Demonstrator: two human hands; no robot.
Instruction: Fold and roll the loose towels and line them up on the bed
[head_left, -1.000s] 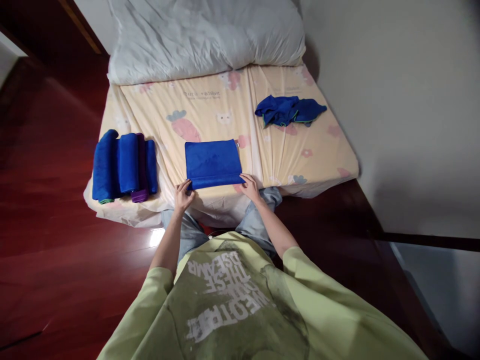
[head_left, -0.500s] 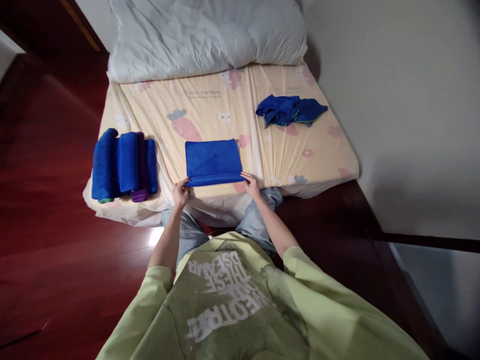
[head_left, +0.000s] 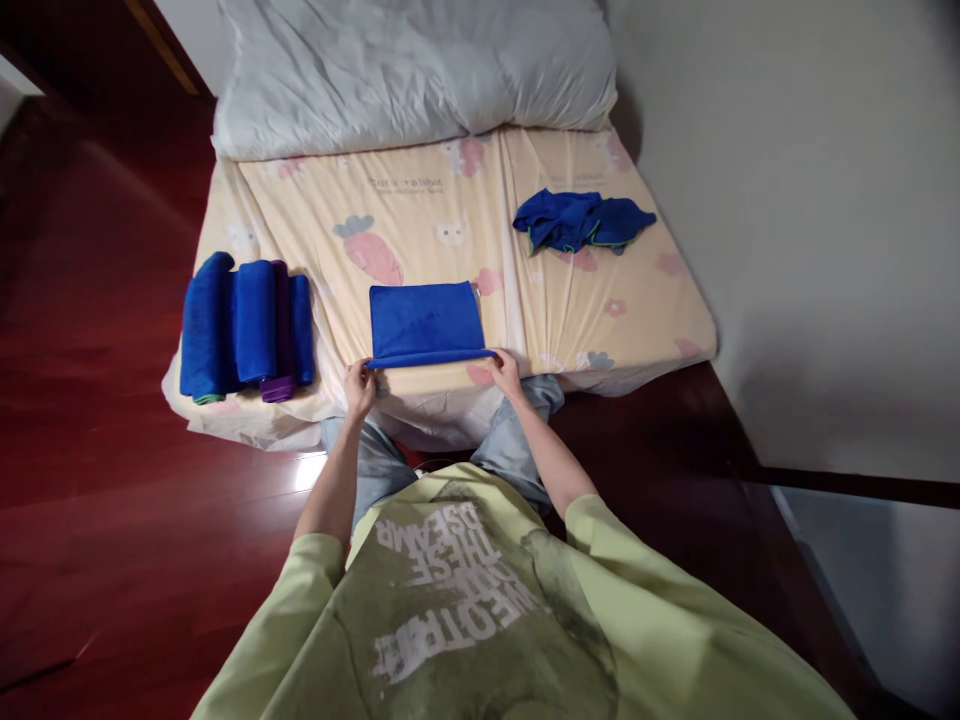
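A blue towel (head_left: 426, 315) lies flat on the bed in front of me, its near edge turned up into a narrow fold. My left hand (head_left: 361, 387) pinches the left end of that fold. At the other end, my right hand (head_left: 504, 370) grips the fold's right corner between thumb and fingers. A small pale tag shows at the towel's far right corner. Left of it stand several rolled towels (head_left: 256, 320), blue ones and a purple one, side by side. A crumpled blue cloth (head_left: 562, 220) with green edging lies to the right.
The bed (head_left: 442, 215) has a yellow sheet printed with carrots and flowers. A bulky white quilt (head_left: 420, 75) covers its far end. The wall (head_left: 795, 220) rises on the right, and dark red floor (head_left: 97, 400) spreads on the left.
The folded strip at the towel's near edge has become narrower and is pulled taut between both hands. My hands have shifted only slightly; the other towels lie as before.
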